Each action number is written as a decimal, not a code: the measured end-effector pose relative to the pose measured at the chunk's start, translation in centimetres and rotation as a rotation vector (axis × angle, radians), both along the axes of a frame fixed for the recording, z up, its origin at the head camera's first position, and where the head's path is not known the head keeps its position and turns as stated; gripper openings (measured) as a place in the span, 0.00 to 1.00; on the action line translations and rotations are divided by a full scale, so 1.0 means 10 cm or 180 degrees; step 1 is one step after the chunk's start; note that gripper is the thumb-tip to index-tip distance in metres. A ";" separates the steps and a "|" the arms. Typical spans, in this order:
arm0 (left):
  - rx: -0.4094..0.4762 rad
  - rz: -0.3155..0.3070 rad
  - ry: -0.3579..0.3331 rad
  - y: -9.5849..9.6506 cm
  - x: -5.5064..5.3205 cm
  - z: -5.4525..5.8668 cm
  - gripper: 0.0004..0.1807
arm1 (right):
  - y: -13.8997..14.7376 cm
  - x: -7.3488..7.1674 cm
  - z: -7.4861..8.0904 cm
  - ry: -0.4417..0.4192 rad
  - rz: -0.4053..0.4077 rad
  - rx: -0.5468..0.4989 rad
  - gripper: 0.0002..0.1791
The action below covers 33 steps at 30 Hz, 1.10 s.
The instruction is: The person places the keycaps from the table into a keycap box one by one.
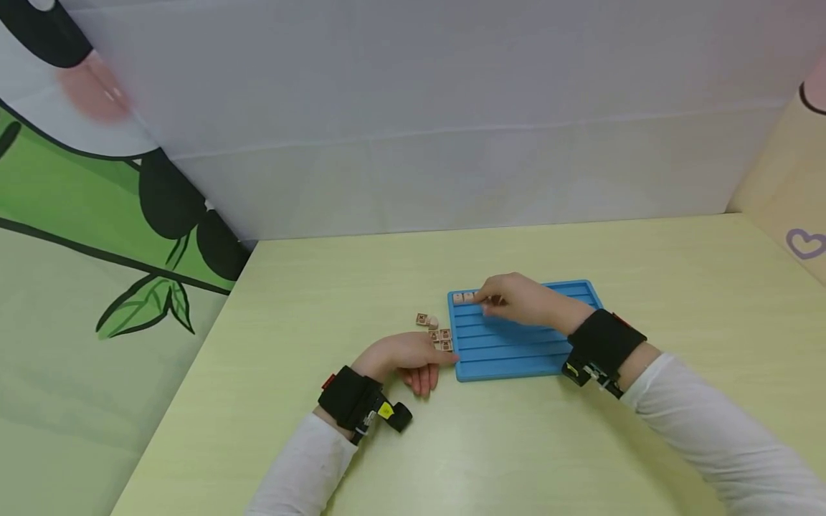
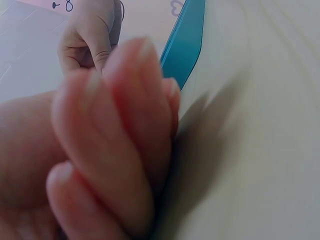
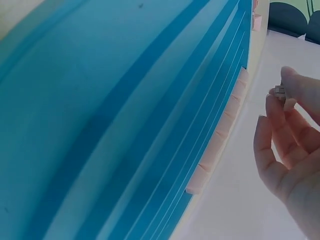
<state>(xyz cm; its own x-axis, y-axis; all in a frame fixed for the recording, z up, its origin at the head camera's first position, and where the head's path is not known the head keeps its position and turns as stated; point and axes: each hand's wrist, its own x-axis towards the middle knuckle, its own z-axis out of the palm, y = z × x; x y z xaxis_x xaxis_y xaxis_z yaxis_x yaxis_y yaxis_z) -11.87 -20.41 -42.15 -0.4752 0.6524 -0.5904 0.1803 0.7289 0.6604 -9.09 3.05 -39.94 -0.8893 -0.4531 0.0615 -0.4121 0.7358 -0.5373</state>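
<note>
Only right-wrist view clearly shows right hand (image 3: 300, 162) pinching small block (image 3: 280, 92).

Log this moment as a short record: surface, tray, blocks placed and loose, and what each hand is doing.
Surface: pale table
Container: blue tray with parallel rows, on the table
Placed: row blocks in the tray's far row
Loose: loose blocks on the table, left of the tray
Left: left hand at the tray's left edge, beside the loose blocks
Right: right hand pinches a small block over the tray
</note>
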 end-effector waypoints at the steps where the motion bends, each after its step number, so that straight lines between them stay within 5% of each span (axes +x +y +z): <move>1: -0.0004 0.0007 -0.0003 0.00 0.00 0.01 0.31 | 0.00 0.00 0.01 -0.0040 -0.0027 0.0003 0.15; 16: 0.0028 0.0021 -0.0037 0.03 -0.04 -0.03 0.31 | 0.08 -0.01 0.01 0.0218 0.0029 0.0085 0.10; 33: 0.0033 0.0043 0.0004 0.06 -0.06 -0.04 0.31 | 0.52 -0.09 0.05 0.0319 -0.0462 0.0290 0.11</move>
<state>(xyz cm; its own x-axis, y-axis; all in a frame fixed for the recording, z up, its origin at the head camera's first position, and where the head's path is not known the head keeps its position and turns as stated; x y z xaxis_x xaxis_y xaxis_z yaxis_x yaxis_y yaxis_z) -12.50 -19.79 -42.54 -0.4846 0.6521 -0.5831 0.1713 0.7244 0.6677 -9.95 8.29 -39.41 -0.9373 -0.3282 0.1176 -0.3461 0.8352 -0.4273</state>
